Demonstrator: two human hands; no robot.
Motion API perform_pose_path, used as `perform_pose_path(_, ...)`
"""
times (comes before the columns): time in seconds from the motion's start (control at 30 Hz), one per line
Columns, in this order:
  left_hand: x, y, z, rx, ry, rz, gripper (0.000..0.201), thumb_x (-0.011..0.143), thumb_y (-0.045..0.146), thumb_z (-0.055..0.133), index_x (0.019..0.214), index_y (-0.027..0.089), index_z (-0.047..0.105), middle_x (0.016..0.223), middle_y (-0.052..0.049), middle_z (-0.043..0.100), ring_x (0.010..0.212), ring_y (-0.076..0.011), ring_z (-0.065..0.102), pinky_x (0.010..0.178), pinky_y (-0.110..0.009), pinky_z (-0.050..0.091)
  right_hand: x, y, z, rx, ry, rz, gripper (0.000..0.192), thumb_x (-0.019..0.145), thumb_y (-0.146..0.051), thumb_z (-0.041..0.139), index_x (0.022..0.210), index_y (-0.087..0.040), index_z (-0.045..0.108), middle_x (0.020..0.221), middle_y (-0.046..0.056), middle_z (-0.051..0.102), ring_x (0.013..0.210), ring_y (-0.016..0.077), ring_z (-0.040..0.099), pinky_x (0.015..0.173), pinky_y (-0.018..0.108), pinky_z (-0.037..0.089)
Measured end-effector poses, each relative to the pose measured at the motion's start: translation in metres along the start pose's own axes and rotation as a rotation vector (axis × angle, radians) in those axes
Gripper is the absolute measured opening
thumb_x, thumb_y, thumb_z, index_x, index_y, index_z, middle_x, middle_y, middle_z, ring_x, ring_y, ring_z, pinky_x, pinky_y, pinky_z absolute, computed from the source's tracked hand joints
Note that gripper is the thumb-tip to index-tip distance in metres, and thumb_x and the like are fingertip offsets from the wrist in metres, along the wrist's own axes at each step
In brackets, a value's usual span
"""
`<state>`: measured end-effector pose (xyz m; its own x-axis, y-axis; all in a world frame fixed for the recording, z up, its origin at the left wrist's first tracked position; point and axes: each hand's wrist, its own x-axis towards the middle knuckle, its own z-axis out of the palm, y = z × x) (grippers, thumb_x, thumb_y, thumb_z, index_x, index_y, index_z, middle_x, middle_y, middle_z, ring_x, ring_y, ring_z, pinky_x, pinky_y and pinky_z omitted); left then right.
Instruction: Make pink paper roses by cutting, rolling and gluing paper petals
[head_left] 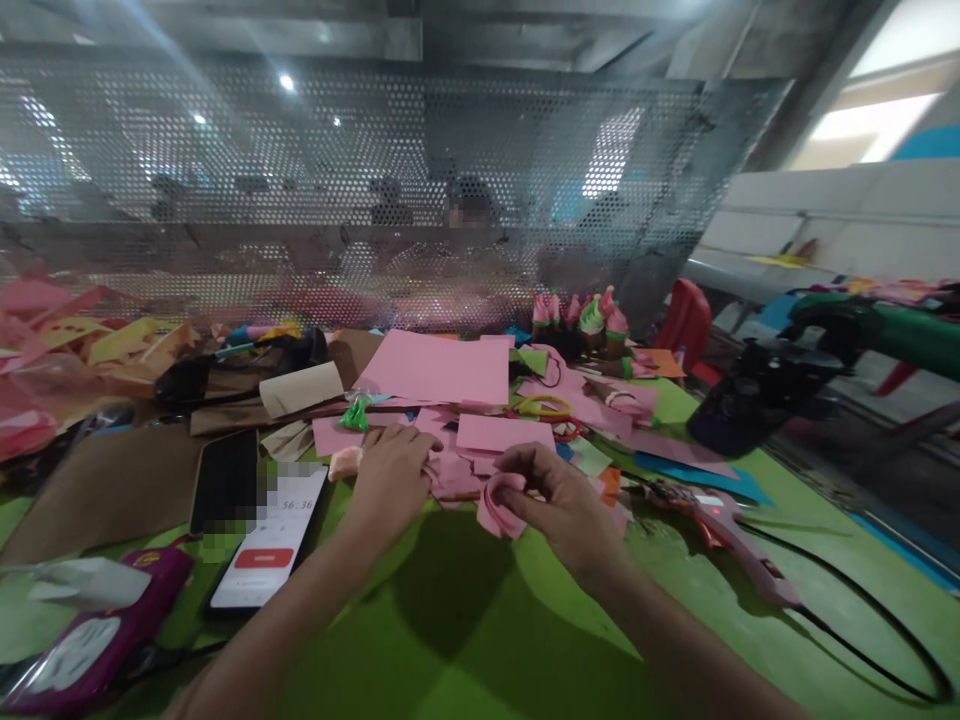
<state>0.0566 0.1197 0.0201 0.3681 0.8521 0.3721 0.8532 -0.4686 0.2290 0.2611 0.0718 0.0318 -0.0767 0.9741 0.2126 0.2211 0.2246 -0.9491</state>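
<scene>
Shaping step: your right hand [559, 495] pinches a curled pink paper strip [496, 508] at tabletop [465, 620] centre, your left hand [390, 475] presses flat on pink paper scraps [457, 478] just left; next likely needs a steady curl.

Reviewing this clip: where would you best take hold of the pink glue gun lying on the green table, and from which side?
Probably by the handle end of the glue gun, coming from above on the person's right. It lies flat on the green table right of the right hand; its black cord trails off to the right, so avoid that and the nozzle end.
</scene>
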Motion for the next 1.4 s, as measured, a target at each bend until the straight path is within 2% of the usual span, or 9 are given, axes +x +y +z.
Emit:
perform_pose_path(0.23, -0.014, 0.033, 0.001, -0.432, 0.187, -0.167, 0.023, 0.076, 0.004, 0.052, 0.090, 0.019, 0.062, 0.094, -0.004, 0.065, 0.087, -0.0223, 0.059, 0.076, -0.033, 0.042, -0.007, -0.007, 0.010, 0.045, -0.039, -0.001, 0.018, 0.075, -0.025, 0.070, 0.090, -0.020, 0.062, 0.073, -0.002, 0.059, 0.063, 0.0122, 0.052, 0.055, 0.023, 0.042)
perform_pose_path(0.53, -0.027, 0.061, 0.014, -1.111, 0.193, -0.290, 0.028, 0.071, 0.002, 0.051, 0.091, 0.020, 0.059, 0.092, -0.003, 0.064, 0.082, -0.0172, 0.061, 0.075, -0.030, 0.048, -0.010, -0.008, 0.010, -0.125, 0.094, -0.148, 0.013, 0.082, -0.019, 0.067, 0.094, -0.022, 0.063, 0.082, -0.001, 0.067, 0.072, 0.0143, 0.060, 0.066, 0.025, 0.048)
perform_pose_path(0.73, -0.032, 0.066, 0.018, -1.394, 0.081, -0.384, 0.031, 0.073, 0.011, 0.062, 0.103, 0.021, 0.059, 0.101, -0.003, 0.065, 0.088, -0.0167, 0.062, 0.077, -0.029, 0.050, -0.009, 0.001, 0.008, -0.245, 0.178, -0.228, 0.024, 0.079, -0.009, 0.065, 0.098, -0.023, 0.061, 0.090, 0.000, 0.063, 0.077, 0.0149, 0.058, 0.069, 0.025, 0.047)
perform_pose_path(0.97, -0.039, 0.074, 0.018, -1.562, 0.110, -0.375, 0.024, 0.077, 0.015, 0.066, 0.097, 0.023, 0.056, 0.095, 0.001, 0.063, 0.087, -0.0138, 0.060, 0.079, -0.027, 0.052, -0.008, 0.001, 0.004, -0.291, 0.290, -0.201, 0.040, 0.076, -0.011, 0.064, 0.111, -0.023, 0.052, 0.105, 0.005, 0.055, 0.076, 0.0160, 0.053, 0.067, 0.028, 0.046)
perform_pose_path(1.07, -0.039, 0.075, 0.018, -1.559, 0.127, -0.349, 0.023, 0.077, 0.016, 0.065, 0.097, 0.023, 0.055, 0.093, 0.001, 0.063, 0.087, -0.0135, 0.061, 0.080, -0.027, 0.051, -0.007, -0.001, 0.004, -0.216, 0.237, -0.089, 0.021, 0.078, -0.018, 0.063, 0.097, -0.021, 0.054, 0.089, 0.002, 0.058, 0.068, 0.0150, 0.053, 0.058, 0.026, 0.044)
perform_pose_path(1.13, -0.038, 0.073, 0.018, -1.547, 0.076, -0.318, 0.027, 0.074, 0.014, 0.065, 0.097, 0.023, 0.055, 0.093, -0.001, 0.064, 0.089, -0.0148, 0.062, 0.081, -0.028, 0.050, -0.006, -0.003, 0.003, -0.214, 0.178, -0.037, 0.007, 0.081, -0.023, 0.061, 0.080, -0.021, 0.055, 0.072, -0.001, 0.057, 0.062, 0.0145, 0.051, 0.054, 0.025, 0.041)
perform_pose_path(1.2, -0.038, 0.068, 0.017, -1.509, -0.024, -0.290, 0.033, 0.068, 0.007, 0.060, 0.098, 0.022, 0.056, 0.098, -0.003, 0.065, 0.094, -0.0168, 0.062, 0.082, -0.028, 0.049, -0.005, -0.004, 0.002, -0.232, 0.167, -0.031, 0.014, 0.083, -0.027, 0.060, 0.072, -0.021, 0.054, 0.065, -0.002, 0.057, 0.060, 0.0144, 0.051, 0.055, 0.025, 0.041)
perform_pose_path(1.3, -0.037, 0.059, 0.013, -1.446, -0.133, -0.323, 0.039, 0.067, 0.004, 0.049, 0.100, 0.021, 0.059, 0.105, -0.005, 0.066, 0.101, -0.0181, 0.061, 0.084, -0.029, 0.048, -0.006, -0.003, -0.002, -0.260, 0.166, -0.075, 0.010, 0.085, -0.025, 0.060, 0.076, -0.020, 0.057, 0.069, -0.001, 0.063, 0.063, 0.0145, 0.055, 0.059, 0.026, 0.042)
perform_pose_path(1.4, -0.036, 0.053, 0.007, -1.382, -0.124, -0.390, 0.026, 0.081, 0.017, 0.051, 0.104, 0.022, 0.061, 0.111, -0.005, 0.067, 0.104, -0.0190, 0.061, 0.089, -0.032, 0.047, -0.008, -0.001, -0.002, -0.314, 0.132, -0.108, 0.003, 0.083, -0.023, 0.063, 0.082, -0.020, 0.063, 0.076, 0.001, 0.067, 0.068, 0.0159, 0.060, 0.063, 0.026, 0.045)
